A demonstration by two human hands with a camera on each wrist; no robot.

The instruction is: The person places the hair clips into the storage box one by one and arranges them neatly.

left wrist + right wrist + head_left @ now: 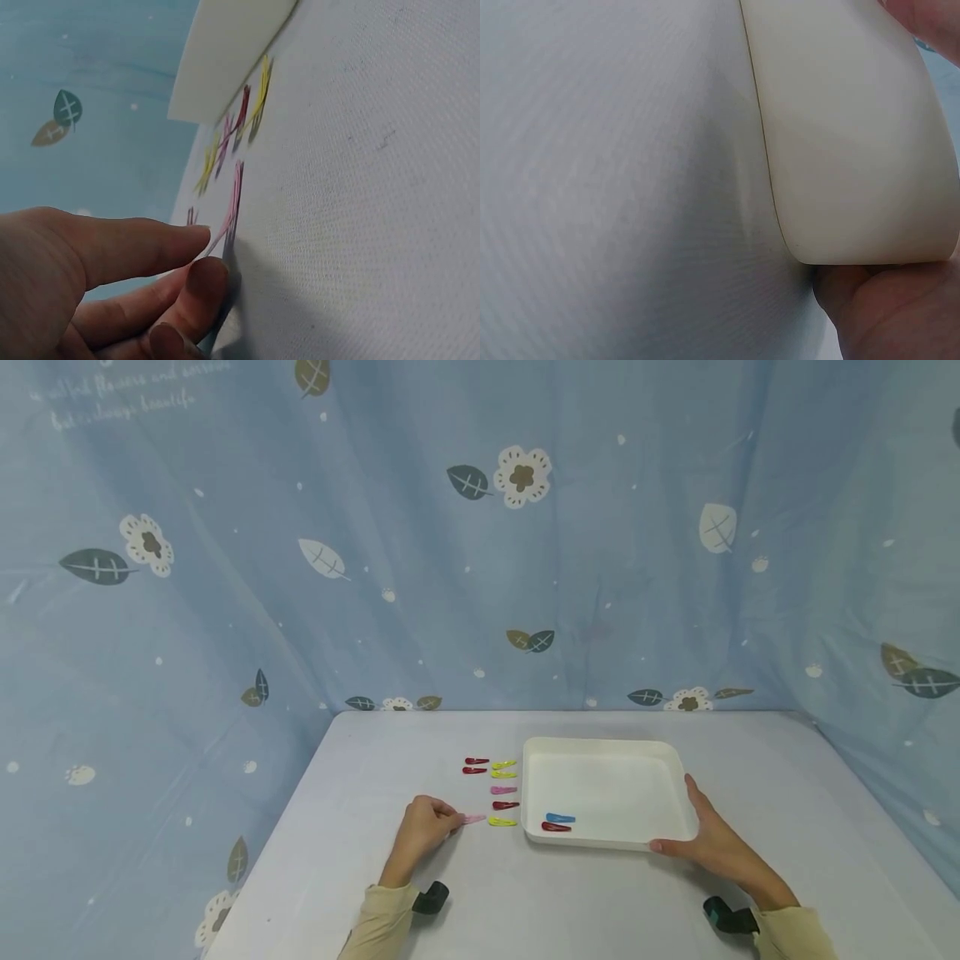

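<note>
My left hand (pixel 423 833) pinches the end of a pink hair clip (pixel 474 818) between thumb and forefinger, low over the white tabletop. In the left wrist view that pink clip (pixel 235 187) points away from the fingertips. My right hand (pixel 716 843) grips the near right corner of a white tray (pixel 600 842), thumb at the front wall and fingers along the right side. Inside the tray lie a blue hair clip (pixel 561 817) and a dark red hair clip (pixel 557 827). The right wrist view shows the tray's outer wall (pixel 855 150) close up.
Left of the tray lie several more clips: two red ones (pixel 476 770) and two yellow ones (pixel 504 774) at the back, then a pink one (pixel 504 790), a red one (pixel 506 806) and a yellow one (pixel 502 822). A blue patterned curtain (pixel 420 635) hangs behind the table.
</note>
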